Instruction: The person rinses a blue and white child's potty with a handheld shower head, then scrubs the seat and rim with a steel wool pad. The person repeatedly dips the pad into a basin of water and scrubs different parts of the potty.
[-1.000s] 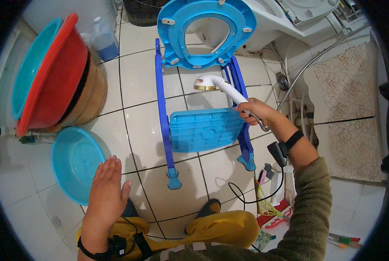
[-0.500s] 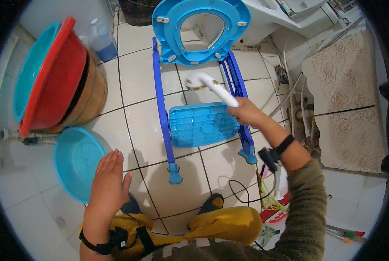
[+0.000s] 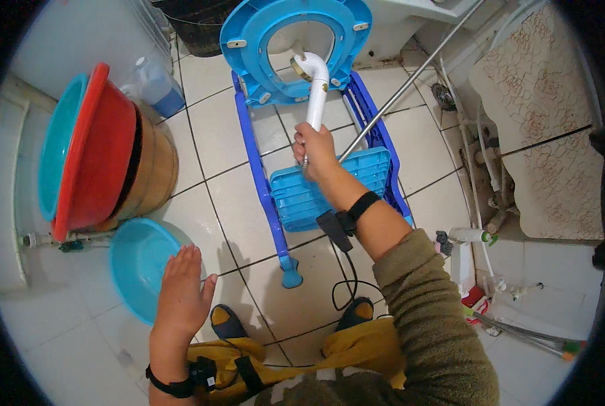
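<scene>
My right hand (image 3: 318, 150) is closed around the handle of a white shower head (image 3: 317, 95). Its head end hangs over the opening of a blue toilet seat ring (image 3: 245, 68); whether water runs cannot be made out. From below the hand a metal hose (image 3: 411, 84) stretches up to the right. The ring tops a child's step-ladder seat with dark blue legs (image 3: 251, 152) and a light blue ribbed step (image 3: 370, 172), partly hidden by my right forearm. My left hand (image 3: 180, 291) holds nothing, its palm flat and thumb apart, above the edge of a blue basin (image 3: 130, 264).
At the left, a red tub (image 3: 96, 155) and a turquoise basin lean against a wooden bucket (image 3: 157, 169). Behind them stands a jug of blue liquid (image 3: 160, 91). A dark bucket (image 3: 190, 27) is at the back. Pipes and a patterned panel (image 3: 526, 88) line the right.
My right hand has swung left with the shower head, which now points up over the seat ring. The metal hose has come into view. My left hand stays flat.
</scene>
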Action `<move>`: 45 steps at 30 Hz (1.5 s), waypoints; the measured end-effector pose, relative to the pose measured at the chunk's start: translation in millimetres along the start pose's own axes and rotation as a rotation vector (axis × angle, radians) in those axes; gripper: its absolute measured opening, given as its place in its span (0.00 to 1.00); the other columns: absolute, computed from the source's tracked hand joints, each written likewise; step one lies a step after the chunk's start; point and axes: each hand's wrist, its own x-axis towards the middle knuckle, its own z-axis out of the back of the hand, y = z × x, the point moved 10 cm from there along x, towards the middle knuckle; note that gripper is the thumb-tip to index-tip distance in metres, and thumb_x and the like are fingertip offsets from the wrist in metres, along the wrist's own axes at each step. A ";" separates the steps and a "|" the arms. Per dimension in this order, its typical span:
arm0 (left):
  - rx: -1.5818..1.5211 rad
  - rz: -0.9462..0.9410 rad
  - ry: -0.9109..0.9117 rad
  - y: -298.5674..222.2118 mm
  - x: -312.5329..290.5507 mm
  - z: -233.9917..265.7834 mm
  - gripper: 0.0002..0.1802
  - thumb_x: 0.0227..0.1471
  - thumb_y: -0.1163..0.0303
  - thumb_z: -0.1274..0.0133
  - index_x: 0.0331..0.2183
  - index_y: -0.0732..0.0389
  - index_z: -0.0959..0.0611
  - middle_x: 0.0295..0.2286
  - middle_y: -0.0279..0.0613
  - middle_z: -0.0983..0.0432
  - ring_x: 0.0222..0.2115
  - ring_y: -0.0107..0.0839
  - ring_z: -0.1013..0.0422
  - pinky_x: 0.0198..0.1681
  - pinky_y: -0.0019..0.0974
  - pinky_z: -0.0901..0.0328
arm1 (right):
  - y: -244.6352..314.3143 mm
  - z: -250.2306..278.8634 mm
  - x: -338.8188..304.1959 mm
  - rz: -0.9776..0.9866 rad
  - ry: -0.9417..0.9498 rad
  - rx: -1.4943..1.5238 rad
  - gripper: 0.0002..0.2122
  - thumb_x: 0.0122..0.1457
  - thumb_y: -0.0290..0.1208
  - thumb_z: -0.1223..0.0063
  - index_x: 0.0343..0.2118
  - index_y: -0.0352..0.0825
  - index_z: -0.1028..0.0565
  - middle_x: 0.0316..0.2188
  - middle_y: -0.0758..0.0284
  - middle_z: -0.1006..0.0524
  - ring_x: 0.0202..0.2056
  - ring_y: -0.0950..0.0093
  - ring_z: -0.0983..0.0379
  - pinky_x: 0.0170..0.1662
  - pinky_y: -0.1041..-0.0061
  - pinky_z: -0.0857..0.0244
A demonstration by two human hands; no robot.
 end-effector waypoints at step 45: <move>-0.021 -0.073 -0.105 9.8 -9.3 -1.4 0.28 0.59 0.64 0.51 0.55 0.73 0.33 0.55 0.61 0.37 0.59 0.53 0.42 0.64 0.47 0.50 | -117.6 47.1 -293.9 0.668 1.550 -1.822 0.03 0.49 0.28 0.49 0.26 0.37 0.28 0.22 0.67 0.30 0.25 0.66 0.25 0.24 0.67 0.31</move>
